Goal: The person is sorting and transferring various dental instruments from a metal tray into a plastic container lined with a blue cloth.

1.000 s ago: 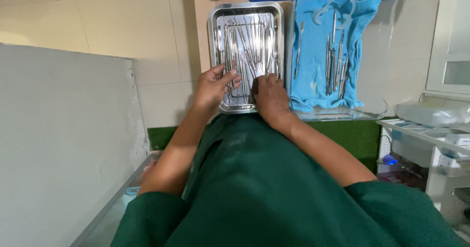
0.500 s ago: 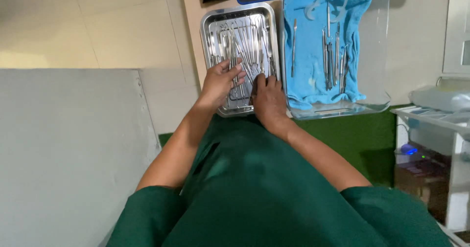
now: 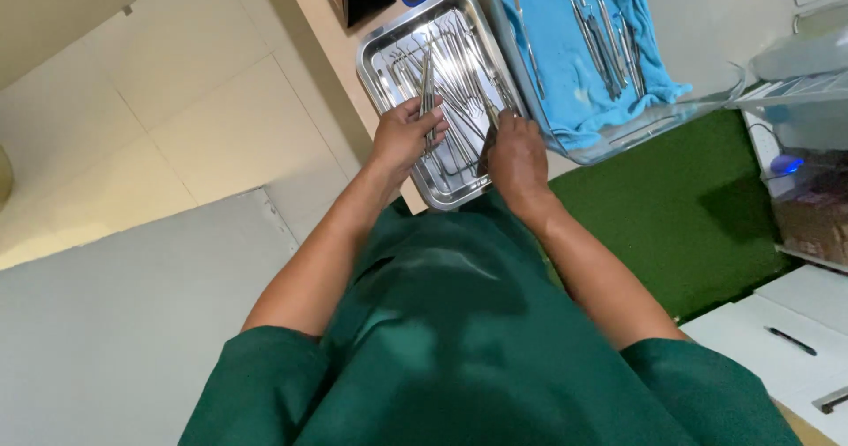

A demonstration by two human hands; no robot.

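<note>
Seen from the head camera, looking down past a green scrub top, both hands work over a steel tray (image 3: 382, 50) lying on the pale bench (image 3: 329, 41). The left hand (image 3: 403, 135) is closed around a slim metal instrument (image 3: 426, 88), its tip pointing up the tray away from the body. The right hand (image 3: 515, 148) rests at the tray's near right corner, fingers curled onto another instrument (image 3: 488, 121); whether it truly grips it I cannot tell. Between and beyond the hands lies a loose heap of instruments (image 3: 455, 57), crossed over one another in the tray. Just beside the tray, to the right, a clear container lined with a blue cloth (image 3: 565, 75) carries a few instruments (image 3: 605, 35) laid in a neat row. Judging by that, the sorting looks only partly done: several pieces set out, most unsorted in the tray.
</note>
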